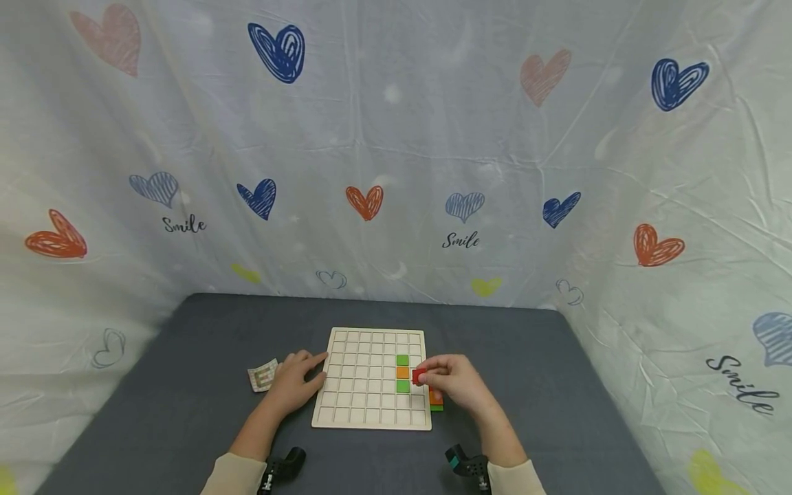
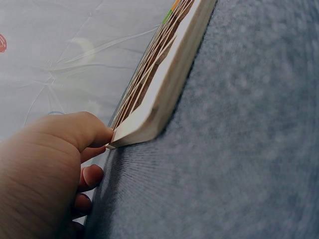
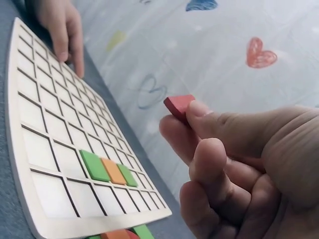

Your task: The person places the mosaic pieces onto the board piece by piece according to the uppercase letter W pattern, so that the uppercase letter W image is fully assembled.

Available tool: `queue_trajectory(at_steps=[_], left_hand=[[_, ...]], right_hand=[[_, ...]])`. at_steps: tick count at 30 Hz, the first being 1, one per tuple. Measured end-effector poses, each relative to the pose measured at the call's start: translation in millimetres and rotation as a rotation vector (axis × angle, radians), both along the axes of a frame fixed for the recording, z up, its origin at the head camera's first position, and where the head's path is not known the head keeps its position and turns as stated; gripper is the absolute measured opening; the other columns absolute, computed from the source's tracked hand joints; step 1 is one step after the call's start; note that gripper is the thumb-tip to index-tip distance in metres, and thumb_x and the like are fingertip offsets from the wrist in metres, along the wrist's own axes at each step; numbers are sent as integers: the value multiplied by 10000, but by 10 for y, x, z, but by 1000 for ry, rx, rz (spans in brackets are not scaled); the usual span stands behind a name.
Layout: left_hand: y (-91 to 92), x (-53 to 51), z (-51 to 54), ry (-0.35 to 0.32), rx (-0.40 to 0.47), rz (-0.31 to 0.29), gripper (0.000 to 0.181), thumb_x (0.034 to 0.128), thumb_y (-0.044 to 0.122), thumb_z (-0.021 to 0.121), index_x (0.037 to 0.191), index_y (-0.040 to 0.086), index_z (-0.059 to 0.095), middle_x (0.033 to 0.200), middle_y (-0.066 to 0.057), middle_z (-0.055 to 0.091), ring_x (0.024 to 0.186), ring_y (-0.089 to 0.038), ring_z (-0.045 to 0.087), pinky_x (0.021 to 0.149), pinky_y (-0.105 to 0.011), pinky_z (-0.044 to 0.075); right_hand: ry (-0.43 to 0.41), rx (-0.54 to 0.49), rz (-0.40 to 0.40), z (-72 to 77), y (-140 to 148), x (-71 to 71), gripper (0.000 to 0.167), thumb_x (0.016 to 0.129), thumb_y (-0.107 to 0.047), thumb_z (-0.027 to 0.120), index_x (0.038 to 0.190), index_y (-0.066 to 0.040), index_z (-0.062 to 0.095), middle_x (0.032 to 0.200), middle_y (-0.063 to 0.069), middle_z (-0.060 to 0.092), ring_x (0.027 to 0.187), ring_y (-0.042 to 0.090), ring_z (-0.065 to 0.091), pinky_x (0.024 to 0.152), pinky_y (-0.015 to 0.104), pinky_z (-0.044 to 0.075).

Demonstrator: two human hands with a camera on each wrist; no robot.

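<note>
A pale wooden grid board (image 1: 371, 421) lies flat on the dark cloth. My right hand (image 1: 463, 386) pinches a red square tile (image 3: 177, 104) between thumb and forefinger, held above the right side of the board. On the left, my left hand (image 1: 294, 380) touches the board's left edge with thumb and forefinger extended; in the left wrist view its thumb meets the board's rim. One column of the grid holds a green tile (image 1: 403, 360), an orange tile (image 1: 403, 372) and a second green tile (image 1: 403, 386).
Against the board's right edge, partly under my right hand, lie more orange and green tiles (image 1: 436, 398). A small printed card (image 1: 262, 376) sits beside my left hand. Behind the dark-covered table (image 1: 489, 326) hangs a white curtain (image 1: 396, 240) with hearts.
</note>
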State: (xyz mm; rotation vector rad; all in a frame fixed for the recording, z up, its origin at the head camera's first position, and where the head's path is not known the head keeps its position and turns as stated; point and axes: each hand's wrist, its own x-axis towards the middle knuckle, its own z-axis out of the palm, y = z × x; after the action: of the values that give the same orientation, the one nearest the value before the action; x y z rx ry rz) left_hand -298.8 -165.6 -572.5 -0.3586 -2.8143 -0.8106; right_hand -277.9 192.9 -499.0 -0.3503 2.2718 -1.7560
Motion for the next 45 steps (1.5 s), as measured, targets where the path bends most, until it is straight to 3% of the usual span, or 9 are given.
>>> queue_trajectory(at_steps=[4,8,14,25,30,36,45], left_hand=[[-3,5,-1,-1,1,-2,449,970,237,701,1395,101,661,938,16,519,813,-159,387,752,-401,294],[-9,4,-8,-1,4,-4,448,973,238,698,1398,103,659,936,19,517,809,-158,383,749,-397,292],[-15,-10,-20,-6,5,-7,450,977,239,699,1407,112,654,932,27,506,800,-156,364,747,-393,280],[-11,0,-4,-4,8,-15,452,974,228,700,1406,104,653,924,20,507,790,-158,358,737,-389,277],[-12,-11,-14,-11,3,-7,449,979,230,695,1410,114,651,917,21,501,786,-159,352,740,-392,276],[9,-8,3,-3,8,-1,448,973,225,701,1403,108,657,917,16,512,787,-157,362,739,-390,283],[8,3,7,6,4,-2,445,968,223,702,1395,102,663,920,12,522,778,-155,372,732,-390,293]], right_hand=[[20,48,-28,-30,-87,17,164,936,-111,758,1046,7,788,913,208,741,518,209,488,522,299,440],[46,142,-59,-70,-190,42,135,914,-137,788,988,-29,819,875,108,737,511,141,453,501,274,393],[129,319,-88,-160,-316,109,58,869,-127,823,881,-77,795,811,-12,704,671,152,561,586,323,451],[240,551,-231,-303,-452,172,154,809,-209,880,747,-139,757,659,-75,629,578,106,535,529,315,441],[280,612,-267,-300,-487,176,168,800,-207,885,715,-160,747,647,-86,619,565,92,514,509,305,423],[318,635,-243,-305,-518,207,177,825,-142,837,677,-171,745,612,-107,586,544,95,486,497,302,400],[347,724,-280,-327,-515,195,245,802,-231,877,658,-206,681,590,-115,537,518,83,465,470,289,372]])
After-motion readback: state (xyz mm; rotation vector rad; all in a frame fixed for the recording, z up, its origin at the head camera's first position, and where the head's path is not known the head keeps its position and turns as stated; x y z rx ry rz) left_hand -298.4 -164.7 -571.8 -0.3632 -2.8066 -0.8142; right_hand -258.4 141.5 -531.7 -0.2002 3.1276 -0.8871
